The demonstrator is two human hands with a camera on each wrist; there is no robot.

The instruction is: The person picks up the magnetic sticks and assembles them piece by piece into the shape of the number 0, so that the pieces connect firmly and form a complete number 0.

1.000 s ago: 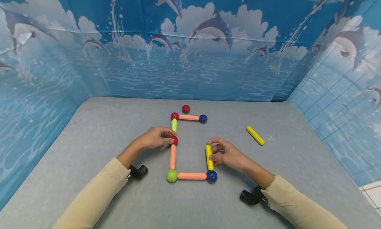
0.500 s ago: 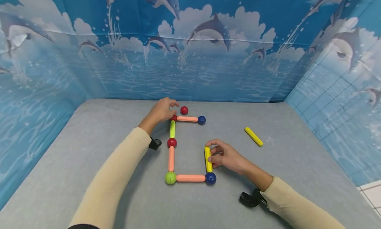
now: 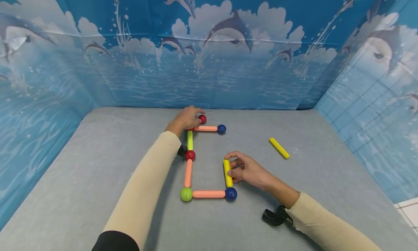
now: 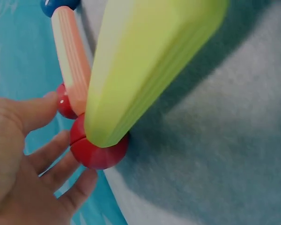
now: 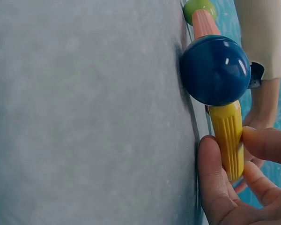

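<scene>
My left hand is at the loose red ball at the back, thumb and forefinger curved about it. In the left wrist view this ball lies by the thumb, partly hidden behind a pink stick. The joined red ball is near my other fingers. My right hand pinches a yellow magnetic stick along its side. One end of that stick meets a blue ball, also plain in the right wrist view.
Pink sticks, a lime stick, a middle red ball and a green ball form the joined frame. A second blue ball ends its top stick. Another yellow stick lies right on the grey table.
My left hand has left the middle red ball, passed the upper corner and reached the loose red ball at the back. My right hand keeps its pinch on the yellow stick.
</scene>
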